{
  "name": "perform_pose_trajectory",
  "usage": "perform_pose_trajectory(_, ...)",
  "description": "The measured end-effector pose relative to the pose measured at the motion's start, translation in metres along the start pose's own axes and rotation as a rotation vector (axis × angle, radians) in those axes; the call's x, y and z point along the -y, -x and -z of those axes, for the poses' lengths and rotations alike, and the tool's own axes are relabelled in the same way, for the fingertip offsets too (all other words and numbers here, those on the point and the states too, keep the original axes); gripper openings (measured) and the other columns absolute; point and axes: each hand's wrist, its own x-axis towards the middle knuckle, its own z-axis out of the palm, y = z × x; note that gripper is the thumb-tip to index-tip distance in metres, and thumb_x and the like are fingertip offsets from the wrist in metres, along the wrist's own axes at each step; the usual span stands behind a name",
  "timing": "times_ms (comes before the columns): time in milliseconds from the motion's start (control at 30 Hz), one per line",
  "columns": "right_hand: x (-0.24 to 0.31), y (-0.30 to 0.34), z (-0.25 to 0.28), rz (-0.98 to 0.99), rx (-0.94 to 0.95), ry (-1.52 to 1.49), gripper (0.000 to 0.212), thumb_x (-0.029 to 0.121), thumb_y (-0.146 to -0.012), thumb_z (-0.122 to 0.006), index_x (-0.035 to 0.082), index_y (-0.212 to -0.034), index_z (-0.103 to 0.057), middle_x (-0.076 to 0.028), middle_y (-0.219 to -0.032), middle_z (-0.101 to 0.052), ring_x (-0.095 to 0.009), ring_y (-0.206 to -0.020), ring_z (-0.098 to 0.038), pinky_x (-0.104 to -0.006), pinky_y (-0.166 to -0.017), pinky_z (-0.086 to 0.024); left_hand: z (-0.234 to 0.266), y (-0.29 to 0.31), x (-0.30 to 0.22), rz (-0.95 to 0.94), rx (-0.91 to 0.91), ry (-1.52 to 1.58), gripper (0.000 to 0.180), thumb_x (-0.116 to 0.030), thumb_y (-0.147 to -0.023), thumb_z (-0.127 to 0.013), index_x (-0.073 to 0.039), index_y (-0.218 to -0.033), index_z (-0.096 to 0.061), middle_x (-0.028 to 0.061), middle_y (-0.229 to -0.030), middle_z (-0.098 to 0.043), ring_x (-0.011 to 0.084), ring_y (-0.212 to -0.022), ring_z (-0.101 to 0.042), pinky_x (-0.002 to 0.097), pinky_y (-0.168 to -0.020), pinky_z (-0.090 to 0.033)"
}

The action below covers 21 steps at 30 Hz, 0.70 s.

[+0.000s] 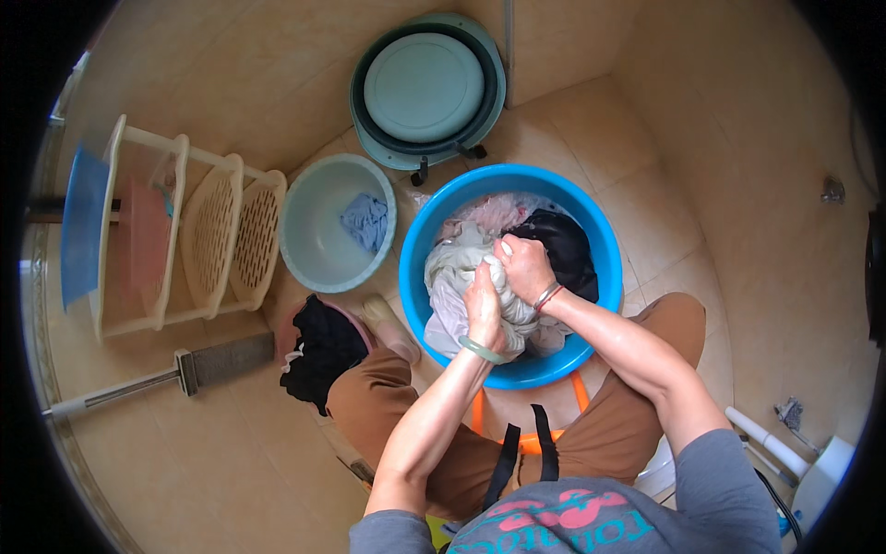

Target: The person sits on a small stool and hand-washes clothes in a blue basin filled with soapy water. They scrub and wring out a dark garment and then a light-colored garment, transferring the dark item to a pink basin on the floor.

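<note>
A large blue basin (413,305) stands between my knees, full of wet laundry. Both hands are over its middle, close together and closed on a whitish garment (459,258). My left hand (484,303), below a green bangle, grips a bunched fold of it. Just to its upper right, my right hand (526,268) clutches the same cloth, a red band around the wrist. Black clothing (563,245) lies at the basin's right side, and a pink patterned piece (494,212) rests along the far side. The lower part of the laundry is hidden.
A pale green basin (305,222) holding a blue cloth (365,222) stands to the left. Below it, black clothes (323,351) spill over a pink basin. A cream rack (212,231), a flat mop (226,363) and a folded green tub (425,88) are along the walls.
</note>
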Motion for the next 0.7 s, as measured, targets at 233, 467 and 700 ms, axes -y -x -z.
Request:
perform_pose_trajectory(233, 0.067, 0.036, -0.001, 0.155, 0.073, -0.255, 0.016, 0.016, -0.09, -0.055, 0.0, -0.084, -0.056, -0.024, -0.077, -0.06, -0.042, -0.074, -0.061, -0.046, -0.063, -0.048, 0.054, -0.051, 0.009, -0.086, 0.177, 0.151, 0.027, -0.039, -0.094, -0.052, -0.015, -0.081, -0.055, -0.0031, -0.077, -0.056, 0.0104, -0.066, -0.053, 0.0294, -0.056, -0.043)
perform_pose_trajectory(467, -0.016, 0.005, 0.002, -0.16, 0.079, 0.107, 0.033, 0.034, -0.092, -0.052, 0.006, -0.079, -0.062, -0.023, -0.077, -0.064, -0.042, -0.071, -0.063, -0.0513, -0.063, -0.049, 0.002, 0.005, 0.005, 0.116, 0.098, 0.085, 0.05, -0.046, -0.099, -0.041, -0.004, -0.123, -0.056, 0.0039, -0.118, -0.06, 0.0168, -0.107, -0.056, 0.0326, -0.092, -0.044)
perform_pose_trajectory(700, -0.024, -0.027, 0.047, -0.287, 0.395, -0.584, 0.038, 0.032, -0.097, -0.051, 0.0, -0.114, -0.06, -0.006, -0.112, -0.062, -0.014, -0.103, -0.054, -0.029, -0.095, -0.04, 0.044, -0.029, -0.017, -0.389, 0.14, -0.352, 0.07, -0.032, -0.09, -0.055, -0.001, -0.146, -0.026, 0.0173, -0.148, -0.033, 0.0286, -0.136, -0.033, 0.0373, -0.112, -0.025)
